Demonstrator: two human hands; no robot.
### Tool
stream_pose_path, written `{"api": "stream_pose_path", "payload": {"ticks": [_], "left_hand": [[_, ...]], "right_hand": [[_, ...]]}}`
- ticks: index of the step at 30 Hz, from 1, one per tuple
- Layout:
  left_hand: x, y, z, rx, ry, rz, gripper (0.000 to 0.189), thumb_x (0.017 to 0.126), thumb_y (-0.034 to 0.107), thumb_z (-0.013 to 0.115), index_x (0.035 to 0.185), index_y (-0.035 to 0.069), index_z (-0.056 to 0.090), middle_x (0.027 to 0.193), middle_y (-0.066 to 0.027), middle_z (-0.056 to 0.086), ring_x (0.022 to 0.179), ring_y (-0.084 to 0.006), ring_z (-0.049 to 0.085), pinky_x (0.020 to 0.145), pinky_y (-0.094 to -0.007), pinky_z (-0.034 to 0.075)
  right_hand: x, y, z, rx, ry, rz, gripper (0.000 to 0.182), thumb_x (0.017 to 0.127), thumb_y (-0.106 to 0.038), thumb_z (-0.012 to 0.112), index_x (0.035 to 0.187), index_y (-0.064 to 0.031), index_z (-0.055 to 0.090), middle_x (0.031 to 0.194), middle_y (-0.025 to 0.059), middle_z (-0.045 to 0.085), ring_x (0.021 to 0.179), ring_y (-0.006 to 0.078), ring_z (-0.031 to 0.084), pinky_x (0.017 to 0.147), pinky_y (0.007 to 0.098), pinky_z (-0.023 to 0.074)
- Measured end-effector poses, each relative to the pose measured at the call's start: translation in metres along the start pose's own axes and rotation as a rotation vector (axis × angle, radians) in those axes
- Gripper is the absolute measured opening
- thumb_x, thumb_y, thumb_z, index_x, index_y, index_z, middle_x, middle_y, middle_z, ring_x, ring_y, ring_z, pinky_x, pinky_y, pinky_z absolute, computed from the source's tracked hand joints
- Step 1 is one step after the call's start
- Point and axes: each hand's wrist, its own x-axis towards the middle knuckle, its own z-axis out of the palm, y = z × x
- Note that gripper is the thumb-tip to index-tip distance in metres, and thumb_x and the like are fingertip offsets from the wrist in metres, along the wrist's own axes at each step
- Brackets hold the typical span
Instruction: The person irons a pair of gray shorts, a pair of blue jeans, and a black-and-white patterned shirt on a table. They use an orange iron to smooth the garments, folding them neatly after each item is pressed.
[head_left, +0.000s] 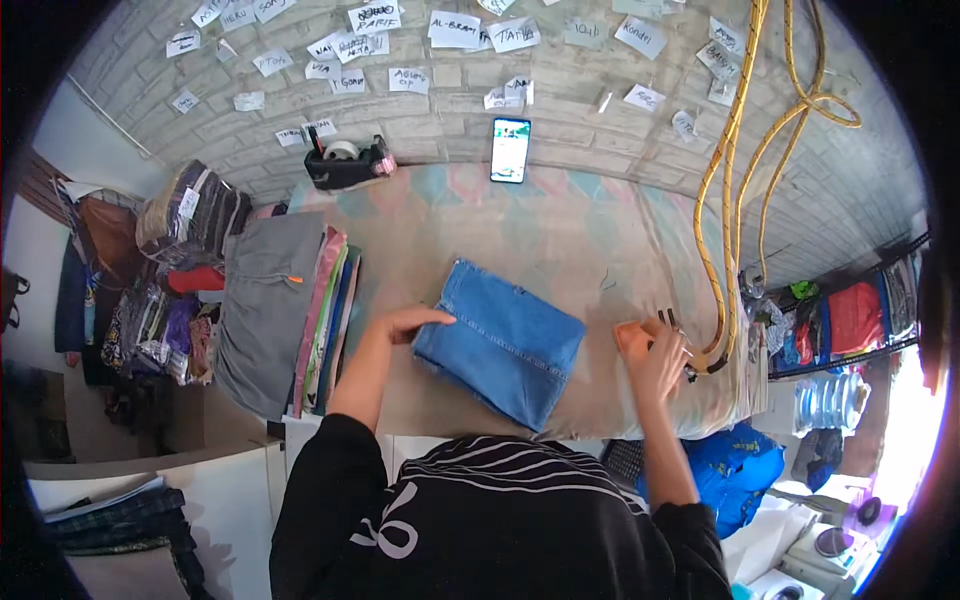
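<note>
A folded blue denim garment (502, 345) lies slanted on the cloth-covered table (585, 247), a line of stitching running across it. My left hand (411, 322) grips its left edge, one digit on top and the others partly hidden at the side. To the right of the denim, my right hand (654, 356) is at what looks like a steam iron (684, 341), whose body is mostly hidden by the fingers; how firmly they close on it is unclear. An orange pad (630, 337) shows beside that hand. Yellow cords (724, 225) hang down to the iron.
Left of the denim, a stack of folded clothes (274, 300) includes grey trousers. Against the brick-patterned wall stand a tape dispenser (341, 165) and a lit phone (511, 150). Handwritten paper notes cover the wall. A shelf of clothes (855, 319) and a blue bag (731, 476) are at right.
</note>
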Motion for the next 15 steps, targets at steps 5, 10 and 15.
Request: {"api": "stream_pose_path", "payload": {"ticks": [5, 10, 15], "left_hand": [[-0.029, -0.043, 0.03, -0.269, -0.05, 0.082, 0.067, 0.081, 0.027, 0.073, 0.136, 0.0, 0.046, 0.125, -0.0135, 0.06, 0.111, -0.0226, 0.061, 0.1, -0.0382, 0.046], [-0.095, -0.063, 0.073, -0.321, 0.161, 0.387, 0.077, 0.079, 0.023, 0.075, 0.14, -0.002, 0.036, 0.124, -0.0141, 0.057, 0.116, -0.0236, 0.055, 0.102, -0.0384, 0.041], [-0.184, -0.079, 0.074, -0.228, 0.473, 0.681, 0.078, 0.08, 0.026, 0.076, 0.139, -0.003, 0.035, 0.126, -0.0126, 0.054, 0.116, -0.021, 0.052, 0.103, -0.0357, 0.038]], "right_hand": [[-0.118, -0.057, 0.017, 0.204, -0.721, 0.27, 0.064, 0.073, -0.052, 0.075, 0.108, 0.0004, 0.061, 0.102, 0.0202, 0.06, 0.103, 0.0386, 0.054, 0.091, 0.049, 0.0427], [-0.095, -0.08, 0.008, 1.052, -0.937, 0.595, 0.046, 0.08, -0.021, 0.075, 0.114, 0.0051, 0.056, 0.103, 0.0154, 0.064, 0.097, 0.0267, 0.06, 0.088, 0.0407, 0.0476], [-0.008, -0.155, -0.016, 1.426, -0.89, 0.385, 0.039, 0.082, -0.003, 0.07, 0.116, 0.0023, 0.053, 0.106, 0.0091, 0.063, 0.098, 0.0166, 0.059, 0.089, 0.0326, 0.0461]]}}
